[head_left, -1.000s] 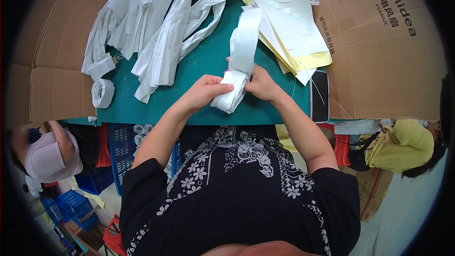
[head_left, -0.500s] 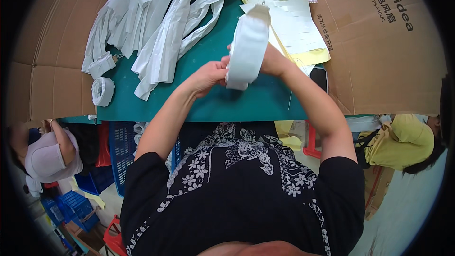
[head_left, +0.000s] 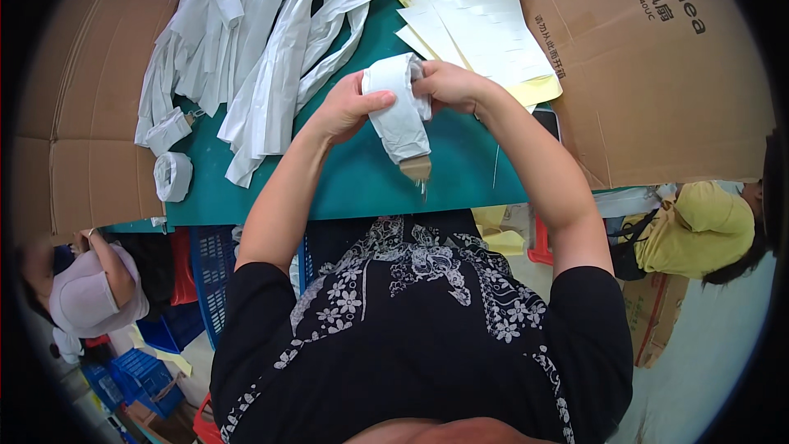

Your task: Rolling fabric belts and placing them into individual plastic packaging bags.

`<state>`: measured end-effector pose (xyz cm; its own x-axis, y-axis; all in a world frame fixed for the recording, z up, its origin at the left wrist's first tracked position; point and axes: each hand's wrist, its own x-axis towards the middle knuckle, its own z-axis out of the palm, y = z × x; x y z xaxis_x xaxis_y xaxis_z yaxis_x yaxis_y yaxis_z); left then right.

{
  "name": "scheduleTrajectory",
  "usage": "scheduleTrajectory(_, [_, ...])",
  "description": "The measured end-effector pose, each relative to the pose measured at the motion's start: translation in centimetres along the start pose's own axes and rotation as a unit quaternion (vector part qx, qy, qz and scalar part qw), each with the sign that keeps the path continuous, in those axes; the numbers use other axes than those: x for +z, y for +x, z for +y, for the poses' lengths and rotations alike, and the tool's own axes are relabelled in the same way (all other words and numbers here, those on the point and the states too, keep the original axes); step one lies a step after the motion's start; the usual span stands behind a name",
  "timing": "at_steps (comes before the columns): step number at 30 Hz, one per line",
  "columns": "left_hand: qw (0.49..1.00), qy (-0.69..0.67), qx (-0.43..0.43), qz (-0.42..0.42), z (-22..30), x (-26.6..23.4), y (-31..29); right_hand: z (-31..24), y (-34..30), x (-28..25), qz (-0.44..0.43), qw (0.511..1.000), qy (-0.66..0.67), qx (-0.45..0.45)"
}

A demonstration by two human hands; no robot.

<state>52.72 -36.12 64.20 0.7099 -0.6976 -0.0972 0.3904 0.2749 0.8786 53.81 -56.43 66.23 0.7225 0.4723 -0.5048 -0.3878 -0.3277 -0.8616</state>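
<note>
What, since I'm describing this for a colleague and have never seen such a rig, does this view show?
There is no robot here: the left hand and right hand are a person's own, both bare. The view comes from a wide fisheye camera worn on that person's head, looking down, so straight edges bend near the rim.

Both hands hold a coiled white strip. The left thumb presses its front; the right fingers are at its far right edge, partly hidden. A tan tip with loose strands hangs from it.

On the green table lie long white strips, a smaller white coil, and white and yellow sheets. Cardboard panels flank it.
</note>
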Motion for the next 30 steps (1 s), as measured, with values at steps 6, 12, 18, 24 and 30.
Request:
scheduleTrajectory(6, [0.988,-0.131,-0.030,0.078,-1.7,0.3,0.2,3.1,-3.1,3.2,0.202,0.963,0.060,-0.169])
scheduleTrajectory(12, [0.982,-0.138,-0.040,0.124,-3.0,0.8,0.7,5.3,-5.5,6.3,0.228,0.941,-0.096,-0.230])
scheduleTrajectory(18, [0.948,-0.278,-0.107,0.113,-3.6,2.5,1.5,7.3,-6.0,5.2,0.254,0.928,-0.109,-0.249])
scheduleTrajectory(24, [0.948,-0.259,-0.107,0.151,-3.7,3.8,2.4,8.4,-8.4,5.2,0.332,0.901,-0.130,-0.247])
scheduleTrajectory(30, [0.896,0.396,0.102,0.170,-1.0,5.6,7.5,10.8,-14.3,2.1,0.433,0.848,0.205,-0.226])
